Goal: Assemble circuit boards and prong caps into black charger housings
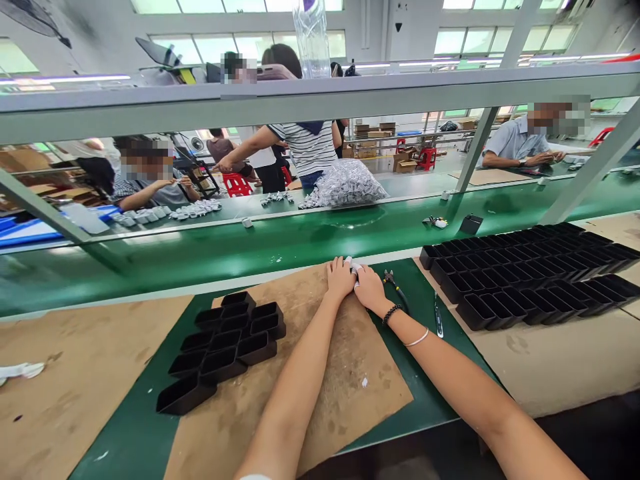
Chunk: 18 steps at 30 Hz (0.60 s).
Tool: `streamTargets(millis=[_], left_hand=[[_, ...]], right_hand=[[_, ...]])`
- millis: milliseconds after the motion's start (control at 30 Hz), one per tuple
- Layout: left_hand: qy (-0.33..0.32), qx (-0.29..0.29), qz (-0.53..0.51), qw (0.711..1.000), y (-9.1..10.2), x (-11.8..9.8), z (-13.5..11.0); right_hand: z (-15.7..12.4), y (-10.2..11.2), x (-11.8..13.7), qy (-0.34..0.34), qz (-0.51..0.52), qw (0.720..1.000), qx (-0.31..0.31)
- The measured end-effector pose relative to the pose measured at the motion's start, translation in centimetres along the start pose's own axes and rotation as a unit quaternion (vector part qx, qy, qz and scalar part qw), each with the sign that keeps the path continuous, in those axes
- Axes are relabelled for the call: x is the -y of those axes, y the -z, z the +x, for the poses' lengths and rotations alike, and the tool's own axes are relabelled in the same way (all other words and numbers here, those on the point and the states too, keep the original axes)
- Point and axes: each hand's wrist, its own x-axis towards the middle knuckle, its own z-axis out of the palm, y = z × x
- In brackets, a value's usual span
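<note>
My left hand [341,279] and my right hand [370,288] meet at the far edge of a brown cardboard sheet [345,373]. Their fingers are closed and close together. Some small white material [355,267] shows at the fingertips; whether it is a held part or finger coverings I cannot make out. Just right of my right hand lie cutting pliers [395,288] with dark and yellow handles. Farther right, a slim pair of tweezers [439,317] rests on the green tabletop. Several open black rectangular boxes [220,360] stand grouped to the left of my forearms.
Rows of black boxes [520,273] fill cardboard at the right. Beyond my hands runs a green conveyor belt [310,237], with a small black piece [471,224] on it. A bag of white parts [347,183] lies on the far side. A rail [320,100] crosses overhead; people sit opposite.
</note>
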Motion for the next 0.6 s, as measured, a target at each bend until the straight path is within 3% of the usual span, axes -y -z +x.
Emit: streamTargets(millis=[200,467,600], left_hand=[[0.002,-0.003,0.020,1.000,0.4,0.1,0.7],[0.020,-0.053,0.065,0.996,1.5,0.4,2.5],[0.022,-0.038,0.068,0.997,1.9,0.6,3.4]], right_hand=[[-0.1,-0.1,0.1,-0.001,-0.002,1.000,-0.005],[-0.2,-0.1,0.4,-0.005,0.007,1.000,-0.012],[-0.2,0.0,0.5,-0.008,0.015,1.000,-0.013]])
